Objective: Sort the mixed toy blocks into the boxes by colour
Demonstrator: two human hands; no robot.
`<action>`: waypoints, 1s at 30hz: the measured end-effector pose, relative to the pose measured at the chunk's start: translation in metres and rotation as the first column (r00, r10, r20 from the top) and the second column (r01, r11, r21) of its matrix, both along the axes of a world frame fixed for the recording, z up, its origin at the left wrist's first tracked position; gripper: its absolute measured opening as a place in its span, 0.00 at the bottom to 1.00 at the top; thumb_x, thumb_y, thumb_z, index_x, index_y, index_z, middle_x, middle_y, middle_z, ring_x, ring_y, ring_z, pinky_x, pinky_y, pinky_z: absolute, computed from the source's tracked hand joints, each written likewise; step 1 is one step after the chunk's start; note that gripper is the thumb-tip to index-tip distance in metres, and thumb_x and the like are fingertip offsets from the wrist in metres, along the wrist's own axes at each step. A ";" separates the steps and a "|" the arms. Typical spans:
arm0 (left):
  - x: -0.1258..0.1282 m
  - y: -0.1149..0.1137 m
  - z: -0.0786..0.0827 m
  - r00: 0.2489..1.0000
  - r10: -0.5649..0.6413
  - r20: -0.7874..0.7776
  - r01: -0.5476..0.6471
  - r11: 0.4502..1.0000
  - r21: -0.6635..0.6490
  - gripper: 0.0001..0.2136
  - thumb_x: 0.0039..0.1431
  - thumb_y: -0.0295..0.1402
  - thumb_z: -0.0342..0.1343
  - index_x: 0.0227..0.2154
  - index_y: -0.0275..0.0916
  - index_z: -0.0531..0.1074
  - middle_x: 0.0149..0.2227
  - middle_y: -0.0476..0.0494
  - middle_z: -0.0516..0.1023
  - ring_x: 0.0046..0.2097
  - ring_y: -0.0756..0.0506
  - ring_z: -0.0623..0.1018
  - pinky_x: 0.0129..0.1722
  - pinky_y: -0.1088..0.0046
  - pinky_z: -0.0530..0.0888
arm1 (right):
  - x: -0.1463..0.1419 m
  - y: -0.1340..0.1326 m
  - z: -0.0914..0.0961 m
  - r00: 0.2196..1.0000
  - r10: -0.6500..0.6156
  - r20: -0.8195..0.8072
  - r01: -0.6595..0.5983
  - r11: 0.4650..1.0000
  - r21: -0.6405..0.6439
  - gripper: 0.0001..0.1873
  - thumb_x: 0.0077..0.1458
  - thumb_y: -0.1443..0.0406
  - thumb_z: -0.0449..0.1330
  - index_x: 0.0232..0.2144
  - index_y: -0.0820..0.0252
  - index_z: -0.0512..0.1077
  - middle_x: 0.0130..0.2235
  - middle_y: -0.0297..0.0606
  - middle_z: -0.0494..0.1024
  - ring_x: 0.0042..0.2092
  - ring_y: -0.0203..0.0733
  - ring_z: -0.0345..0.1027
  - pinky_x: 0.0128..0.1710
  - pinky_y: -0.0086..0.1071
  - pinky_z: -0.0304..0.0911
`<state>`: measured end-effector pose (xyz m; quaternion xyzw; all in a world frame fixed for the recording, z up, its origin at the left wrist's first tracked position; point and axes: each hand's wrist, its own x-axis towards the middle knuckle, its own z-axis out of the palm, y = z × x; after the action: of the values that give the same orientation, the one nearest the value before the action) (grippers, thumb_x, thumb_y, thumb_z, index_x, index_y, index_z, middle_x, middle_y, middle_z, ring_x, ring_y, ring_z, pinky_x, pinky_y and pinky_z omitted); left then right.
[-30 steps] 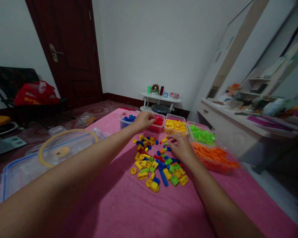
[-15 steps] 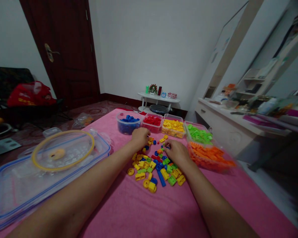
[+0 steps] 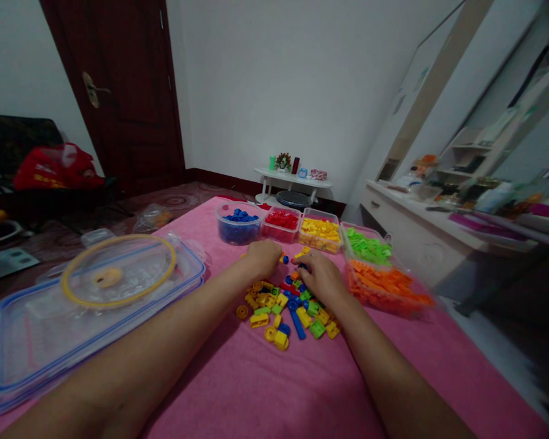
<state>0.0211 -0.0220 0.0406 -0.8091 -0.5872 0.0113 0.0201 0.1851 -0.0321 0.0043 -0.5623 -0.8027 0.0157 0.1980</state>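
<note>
A loose pile of toy building blocks [image 3: 274, 299] in yellow, green, blue, red and orange lies on the pink cloth. My left hand [image 3: 264, 257] is bent down over the pile's far left side, its fingers hidden behind the back of the hand. To its right, my right hand [image 3: 319, 274] reaches into the far right side with fingers curled in. Something dark blue shows under those fingertips, too small to make out. A small blue piece [image 3: 285, 260] lies between the hands. Nearest me are a yellow block [image 3: 281, 340] and a long blue strip [image 3: 297, 324].
Beyond the hands stand tubs of blue [image 3: 238, 230], red [image 3: 281, 225] and yellow blocks [image 3: 321, 230]. Green [image 3: 368, 247] and orange pieces [image 3: 388, 286] fill containers at right. A large clear lid [image 3: 32, 347] and a yellow-rimmed round lid [image 3: 119, 271] lie at left.
My left hand has moved slightly right and turned, so its fingers are now hidden. My right hand has shifted slightly left, its fingers staying low at the pile.
</note>
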 end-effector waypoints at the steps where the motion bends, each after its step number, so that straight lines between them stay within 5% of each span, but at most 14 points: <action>1: 0.001 0.000 0.000 1.000 -0.005 -0.008 0.005 1.000 -0.001 0.13 0.50 0.34 0.56 0.38 0.36 0.77 0.40 0.32 0.78 0.43 0.37 0.77 0.40 0.63 0.74 | -0.002 -0.001 0.002 1.000 0.006 0.001 -0.006 1.000 0.002 0.14 0.53 0.65 0.54 0.42 0.53 0.75 0.40 0.38 0.71 0.42 0.39 0.66 0.42 0.29 0.57; 14: 0.006 -0.008 0.004 0.997 -0.077 0.027 0.078 0.996 -0.031 0.12 0.47 0.29 0.55 0.34 0.35 0.78 0.37 0.32 0.78 0.42 0.37 0.77 0.38 0.66 0.73 | -0.027 -0.017 0.005 0.963 -0.035 0.266 0.065 0.992 -0.104 0.11 0.51 0.64 0.57 0.37 0.53 0.75 0.40 0.41 0.72 0.41 0.44 0.68 0.35 0.32 0.57; 20: -0.003 0.010 -0.011 0.949 -0.070 0.309 0.075 0.997 -0.006 0.10 0.44 0.29 0.56 0.32 0.38 0.78 0.35 0.39 0.79 0.39 0.42 0.77 0.35 0.72 0.71 | -0.019 -0.015 0.015 0.985 -0.049 0.166 0.062 0.995 -0.076 0.06 0.45 0.66 0.61 0.30 0.56 0.76 0.36 0.39 0.73 0.38 0.41 0.67 0.32 0.30 0.55; 22: -0.002 0.019 -0.018 0.847 -0.051 0.530 0.104 0.992 -0.069 0.08 0.46 0.29 0.56 0.30 0.37 0.77 0.31 0.42 0.79 0.34 0.46 0.76 0.32 0.75 0.70 | -0.012 -0.009 0.019 0.995 -0.050 0.081 0.055 0.997 -0.058 0.04 0.44 0.66 0.62 0.27 0.56 0.76 0.34 0.37 0.74 0.36 0.39 0.67 0.32 0.29 0.55; 24: 0.002 0.023 -0.023 0.647 0.101 0.756 0.158 0.952 -0.262 0.06 0.50 0.29 0.53 0.29 0.34 0.75 0.25 0.45 0.75 0.26 0.51 0.73 0.25 0.79 0.68 | -0.005 -0.002 0.023 0.999 -0.040 -0.017 0.040 0.999 -0.013 0.04 0.44 0.66 0.62 0.26 0.57 0.76 0.31 0.36 0.74 0.33 0.37 0.66 0.31 0.28 0.55; 27: 0.009 0.020 -0.023 0.245 0.527 0.814 0.352 0.733 -0.581 0.09 0.57 0.30 0.47 0.29 0.32 0.70 0.22 0.48 0.70 0.20 0.55 0.69 0.18 0.84 0.64 | 0.001 0.003 0.029 0.983 0.004 -0.184 0.015 0.994 0.104 0.03 0.44 0.66 0.62 0.26 0.60 0.75 0.28 0.35 0.74 0.30 0.36 0.65 0.29 0.28 0.56; 30: 0.013 0.013 -0.021 -0.003 0.788 0.615 0.574 0.505 -0.644 0.13 0.60 0.37 0.45 0.31 0.32 0.67 0.24 0.45 0.70 0.23 0.52 0.73 0.18 0.83 0.68 | -0.002 0.002 0.032 0.947 0.072 -0.314 -0.016 0.984 0.178 0.04 0.45 0.68 0.60 0.27 0.60 0.74 0.28 0.35 0.75 0.30 0.36 0.66 0.30 0.28 0.57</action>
<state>0.0342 -0.0086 0.0201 -0.3704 -0.3939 -0.2733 -0.7956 0.1830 -0.0296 0.0359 -0.5148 -0.7709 0.0414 0.3729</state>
